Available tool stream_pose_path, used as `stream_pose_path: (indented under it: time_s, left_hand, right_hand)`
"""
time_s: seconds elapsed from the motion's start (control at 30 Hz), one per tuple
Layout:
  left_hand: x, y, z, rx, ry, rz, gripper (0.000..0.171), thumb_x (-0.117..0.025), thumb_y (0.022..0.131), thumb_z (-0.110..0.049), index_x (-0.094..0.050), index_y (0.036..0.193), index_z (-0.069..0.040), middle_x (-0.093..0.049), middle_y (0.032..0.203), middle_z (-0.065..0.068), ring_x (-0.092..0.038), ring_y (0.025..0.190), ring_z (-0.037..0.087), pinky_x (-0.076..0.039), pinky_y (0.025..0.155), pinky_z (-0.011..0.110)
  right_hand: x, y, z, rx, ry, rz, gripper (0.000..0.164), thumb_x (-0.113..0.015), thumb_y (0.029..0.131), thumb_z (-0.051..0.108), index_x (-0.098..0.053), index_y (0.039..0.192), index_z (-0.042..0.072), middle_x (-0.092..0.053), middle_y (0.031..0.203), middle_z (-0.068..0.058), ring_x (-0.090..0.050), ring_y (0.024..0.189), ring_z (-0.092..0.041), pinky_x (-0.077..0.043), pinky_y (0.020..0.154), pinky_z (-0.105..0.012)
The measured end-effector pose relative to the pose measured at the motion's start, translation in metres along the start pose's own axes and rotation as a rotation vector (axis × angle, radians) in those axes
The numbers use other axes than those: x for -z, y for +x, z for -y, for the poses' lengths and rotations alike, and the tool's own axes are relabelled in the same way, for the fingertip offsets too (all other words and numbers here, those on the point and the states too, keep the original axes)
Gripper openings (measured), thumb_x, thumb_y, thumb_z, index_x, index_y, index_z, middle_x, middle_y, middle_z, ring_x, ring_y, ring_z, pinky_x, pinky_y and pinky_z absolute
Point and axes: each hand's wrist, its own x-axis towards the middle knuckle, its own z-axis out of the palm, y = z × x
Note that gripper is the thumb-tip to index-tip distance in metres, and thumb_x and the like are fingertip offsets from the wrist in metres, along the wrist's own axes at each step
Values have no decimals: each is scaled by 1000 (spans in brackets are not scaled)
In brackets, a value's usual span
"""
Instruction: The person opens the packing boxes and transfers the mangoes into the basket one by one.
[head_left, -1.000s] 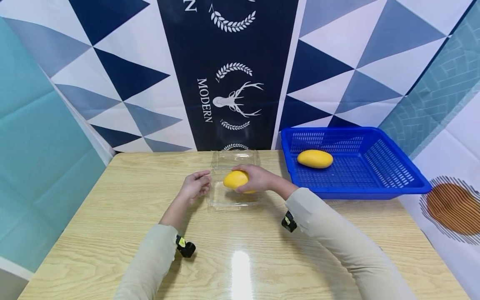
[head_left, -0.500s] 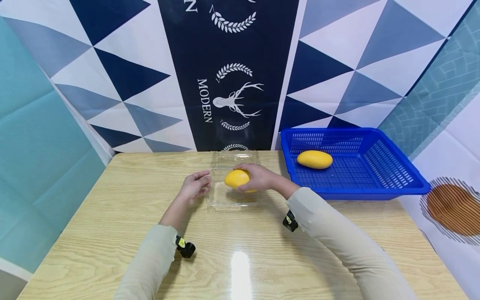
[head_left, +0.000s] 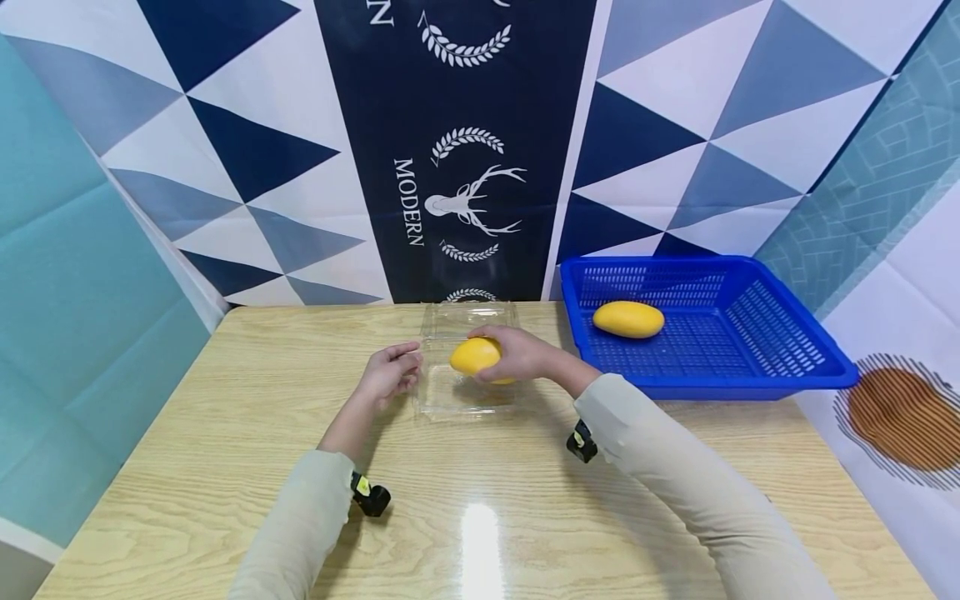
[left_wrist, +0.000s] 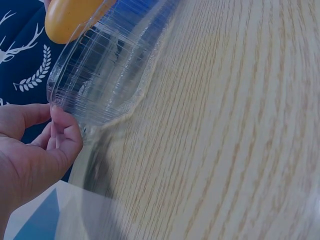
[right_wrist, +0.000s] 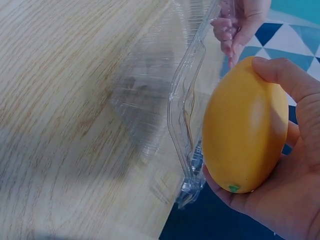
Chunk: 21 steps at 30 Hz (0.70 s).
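A yellow mango [head_left: 472, 356] is in my right hand [head_left: 516, 353], which grips it with the thumb on one side and fingers curled on the other. The mango hangs above a clear plastic clamshell box [head_left: 461, 402] on the table, its lid [head_left: 471, 315] raised at the back. In the right wrist view, a small green spot marks the mango's [right_wrist: 245, 130] lower end. My left hand [head_left: 388, 372] is at the box's left side. The left wrist view shows its thumb and forefinger pinching the box's rim [left_wrist: 56, 90].
A blue plastic basket [head_left: 712, 383] stands at the right back of the wooden table [head_left: 247, 433], with another yellow mango [head_left: 628, 319] lying inside. Patterned cloth [head_left: 300, 167] rises behind the table. Each wrist carries a small black camera [head_left: 370, 496].
My right hand and the mango have shifted very slightly to the right over the box. The left hand stays at the box's left edge.
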Motion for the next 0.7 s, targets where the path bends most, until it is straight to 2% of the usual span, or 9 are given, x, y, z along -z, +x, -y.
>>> stream_pose_path:
  time_s: [0.7]
  left_hand:
    - [0, -2, 0, 9, 7, -8, 42, -52, 94, -7, -44, 135, 0, -54, 93, 4, -53, 68, 6, -46, 55, 14]
  right_hand:
    - [10, -6, -5, 4, -10, -24, 69, -73, 75, 29, -45, 137, 16, -54, 129, -8, -52, 98, -23, -45, 83, -35]
